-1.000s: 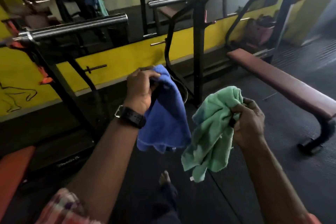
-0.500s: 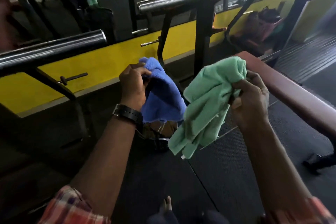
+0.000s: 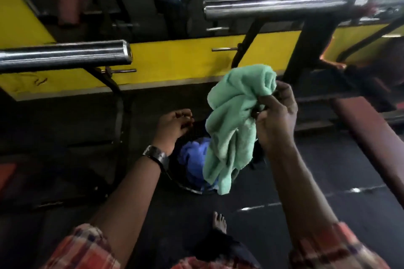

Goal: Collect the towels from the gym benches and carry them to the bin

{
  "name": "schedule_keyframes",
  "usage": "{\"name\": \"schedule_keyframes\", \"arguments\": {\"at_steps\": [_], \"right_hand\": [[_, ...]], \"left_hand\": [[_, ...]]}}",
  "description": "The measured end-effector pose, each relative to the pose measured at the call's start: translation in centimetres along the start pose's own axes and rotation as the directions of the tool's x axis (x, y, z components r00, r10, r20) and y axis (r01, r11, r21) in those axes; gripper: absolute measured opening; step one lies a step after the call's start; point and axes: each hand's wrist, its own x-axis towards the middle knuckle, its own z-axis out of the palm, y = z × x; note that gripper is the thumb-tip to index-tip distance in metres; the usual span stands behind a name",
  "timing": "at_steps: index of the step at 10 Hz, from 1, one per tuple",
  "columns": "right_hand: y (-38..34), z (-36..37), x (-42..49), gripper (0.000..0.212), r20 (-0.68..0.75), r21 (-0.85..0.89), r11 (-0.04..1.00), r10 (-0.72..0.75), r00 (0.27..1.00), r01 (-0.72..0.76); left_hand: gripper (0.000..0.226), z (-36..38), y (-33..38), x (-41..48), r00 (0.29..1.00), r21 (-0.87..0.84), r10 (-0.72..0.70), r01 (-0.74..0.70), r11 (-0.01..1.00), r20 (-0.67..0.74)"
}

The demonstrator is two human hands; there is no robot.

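Observation:
A green towel (image 3: 234, 124) hangs from my right hand (image 3: 274, 120), which grips its bunched top above a black bin (image 3: 185, 188) on the floor. A blue towel (image 3: 192, 159) lies inside that bin, partly hidden behind the green one. My left hand (image 3: 172, 126) hovers over the bin's far left rim with loosely curled fingers and holds nothing. A watch sits on my left wrist.
Two steel barbell ends stick out at chest height, one at left (image 3: 87, 54) and one at upper right (image 3: 273, 7). A maroon bench (image 3: 371, 137) runs along the right. A black rack upright (image 3: 306, 50) and a yellow wall base (image 3: 185, 61) stand behind the bin. My bare foot (image 3: 219, 221) is on the dark floor.
My left hand has let go of the blue towel, which now lies in the bin. The view tipped down toward the bin. My right hand still holds the green towel.

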Motion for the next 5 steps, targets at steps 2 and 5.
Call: {"name": "schedule_keyframes", "arguments": {"at_steps": [2, 5], "right_hand": [[10.9, -2.5, 2.9, 0.022, 0.065, -0.418, 0.889, 0.234, 0.97, -0.186], [19.2, -2.9, 1.9, 0.023, 0.083, -0.635, 0.693, 0.501, 0.862, -0.341]], "left_hand": [[0.02, -0.9, -1.4, 0.4, 0.986, -0.039, -0.032, 0.026, 0.999, -0.162], [0.019, -5.0, -4.1, -2.2, 0.917, -0.086, -0.04, 0.006, 0.996, -0.398]]}}
